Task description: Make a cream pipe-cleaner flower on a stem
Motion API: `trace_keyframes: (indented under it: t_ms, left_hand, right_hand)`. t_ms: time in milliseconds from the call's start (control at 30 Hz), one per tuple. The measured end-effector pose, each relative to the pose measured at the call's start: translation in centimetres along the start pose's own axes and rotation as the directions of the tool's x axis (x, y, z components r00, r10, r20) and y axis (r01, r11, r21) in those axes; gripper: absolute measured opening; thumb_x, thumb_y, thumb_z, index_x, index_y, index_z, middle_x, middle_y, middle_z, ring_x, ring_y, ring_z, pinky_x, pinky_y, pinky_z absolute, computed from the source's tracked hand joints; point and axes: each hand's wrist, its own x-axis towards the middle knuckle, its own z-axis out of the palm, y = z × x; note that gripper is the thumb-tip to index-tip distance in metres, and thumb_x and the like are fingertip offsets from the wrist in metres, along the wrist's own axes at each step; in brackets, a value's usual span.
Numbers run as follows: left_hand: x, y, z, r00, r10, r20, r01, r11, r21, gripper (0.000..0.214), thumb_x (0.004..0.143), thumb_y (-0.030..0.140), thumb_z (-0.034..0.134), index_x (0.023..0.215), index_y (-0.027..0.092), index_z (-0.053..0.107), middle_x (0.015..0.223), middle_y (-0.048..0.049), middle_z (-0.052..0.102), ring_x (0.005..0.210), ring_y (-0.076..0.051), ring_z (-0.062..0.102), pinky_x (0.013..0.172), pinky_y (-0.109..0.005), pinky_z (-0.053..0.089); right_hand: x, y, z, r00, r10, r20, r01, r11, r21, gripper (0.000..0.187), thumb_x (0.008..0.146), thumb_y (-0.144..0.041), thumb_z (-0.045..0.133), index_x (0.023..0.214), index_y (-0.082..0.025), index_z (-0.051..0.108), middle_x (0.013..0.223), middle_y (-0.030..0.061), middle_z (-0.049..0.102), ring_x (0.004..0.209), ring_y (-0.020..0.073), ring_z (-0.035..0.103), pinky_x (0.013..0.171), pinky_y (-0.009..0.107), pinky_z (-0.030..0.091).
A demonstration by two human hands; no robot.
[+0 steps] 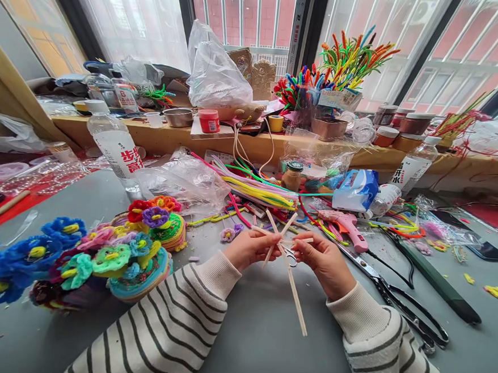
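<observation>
Several thin pale wooden sticks (294, 300) cross one another in a star shape above the grey table. My left hand (253, 248) is closed around their crossing point, thumb and fingers pressed together. The longest stick points down toward me, and shorter ends fan out at the top. Just right of the crossing, my right hand (326, 263) pinches near the end of a stick that points right; whether thread or anything else is also in the pinch is too small to tell. Beneath the hands, small metal scissors (290, 262) are partly hidden.
At the left stand fuzzy flower bunches (111, 256) and a water bottle (117, 149). Bundled pipe cleaners (257, 193) lie behind the hands. A pink glue gun (348, 227), large scissors (395, 293) and a dark green tool (442, 285) lie at right. A cluttered windowsill (171, 138) runs behind.
</observation>
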Motion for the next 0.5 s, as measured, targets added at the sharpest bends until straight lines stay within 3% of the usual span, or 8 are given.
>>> trace_keyframes:
  t_ms: [167,300,500]
  left_hand:
    - [-0.39,0.09,0.39,0.998,0.027,-0.048,-0.030,0.998,-0.059,0.019,0.056,0.028,0.064,0.061,0.010,0.058,0.054,-0.0015,0.059,0.048,-0.007,0.055,0.050,-0.016,0.044]
    - [-0.45,-0.01,0.47,0.998,0.033,-0.058,-0.036,0.998,-0.057,0.020,0.055,0.028,0.064,0.060,0.010,0.058,0.051,-0.0006,0.058,0.045,-0.006,0.054,0.048,-0.016,0.043]
    - [-0.50,-0.17,0.45,0.997,0.067,-0.042,-0.066,0.998,0.017,0.022,0.055,0.030,0.064,0.061,0.010,0.060,0.055,-0.0018,0.060,0.046,-0.006,0.054,0.051,-0.017,0.043]
  right_hand:
    - [-0.09,-0.14,0.06,0.993,-0.115,0.003,0.115,0.992,0.045,0.012,0.062,-0.024,0.062,0.071,-0.018,0.060,0.066,-0.0015,0.057,0.055,0.0073,0.050,0.055,0.021,0.043]
    - [-0.14,0.12,0.07,0.990,-0.128,0.061,0.124,0.990,0.067,0.009,0.063,-0.027,0.060,0.067,-0.019,0.060,0.079,0.0013,0.059,0.067,0.0104,0.052,0.060,0.023,0.043]
    - [-0.19,0.36,0.46,0.989,-0.100,0.109,0.091,0.992,0.084,0.012,0.064,-0.026,0.060,0.073,-0.019,0.053,0.061,-0.0024,0.058,0.056,0.0084,0.051,0.058,0.022,0.041]
